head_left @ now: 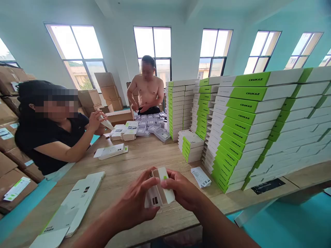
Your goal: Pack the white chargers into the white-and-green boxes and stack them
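Above the near edge of the wooden table (124,186), both my hands are on a small white carton (167,195) with a green mark on its flap. My left hand (138,196) grips the carton's side, fingers behind it and thumb in front. On the right, my right hand (182,187) presses a thumb on the end flap, its fingers wrapped round the far side. The carton's inside is mostly hidden. Flat unfolded cartons (77,199) lie in a pile to the left. Small printed cards (201,176) rest to the right of my right hand.
Tall stacks of white and green boxes (240,137) fill the table's right side. Across the table, one person (59,137) holds a white carton; another person (150,91) stands behind grey packs (152,125). Brown cardboard boxes (107,89) stand along the wall and left.
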Demonstrator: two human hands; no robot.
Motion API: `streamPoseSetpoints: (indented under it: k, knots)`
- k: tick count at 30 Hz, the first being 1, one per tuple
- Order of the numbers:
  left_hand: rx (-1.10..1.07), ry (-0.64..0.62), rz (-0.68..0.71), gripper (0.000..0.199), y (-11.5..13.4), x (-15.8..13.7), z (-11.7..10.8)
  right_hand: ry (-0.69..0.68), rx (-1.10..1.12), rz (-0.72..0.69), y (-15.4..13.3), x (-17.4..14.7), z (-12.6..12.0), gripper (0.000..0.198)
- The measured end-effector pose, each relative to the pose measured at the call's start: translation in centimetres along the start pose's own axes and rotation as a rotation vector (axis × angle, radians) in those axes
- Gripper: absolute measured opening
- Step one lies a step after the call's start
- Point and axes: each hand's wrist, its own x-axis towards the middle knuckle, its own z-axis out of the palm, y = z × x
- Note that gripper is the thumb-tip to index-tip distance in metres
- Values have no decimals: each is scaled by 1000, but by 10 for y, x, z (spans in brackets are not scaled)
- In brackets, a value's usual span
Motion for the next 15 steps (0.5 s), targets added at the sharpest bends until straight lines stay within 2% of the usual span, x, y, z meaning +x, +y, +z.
streamPoseSetpoints:
  k: [2,4,6,8,10,12,14,15]
  knots:
    - [34,20,16,86,4,2,4,43,-37,20,1,3,0,45]
    - [89,29,19,84,7,5,9,77,-228,3,2,6,-2,36]
    - [140,49,27,83,10,6,13,150,-594,-68,2,6,-3,35]
    - [115,74,-2,88,10,4,13,222,-981,-156,-2,3,-3,46]
    - [8,49,-97,84,10,1,7,207,-1210,-208,-8,-3,-1,52]
    - [-140,-15,-166,60,9,1,-3,134,-1284,-219,-14,-8,2,54]
    - [-252,-84,-147,33,9,4,-16,78,-1316,-237,-19,-13,6,52]
    - [-280,-117,-122,26,9,7,-23,72,-1345,-250,-21,-14,8,52]
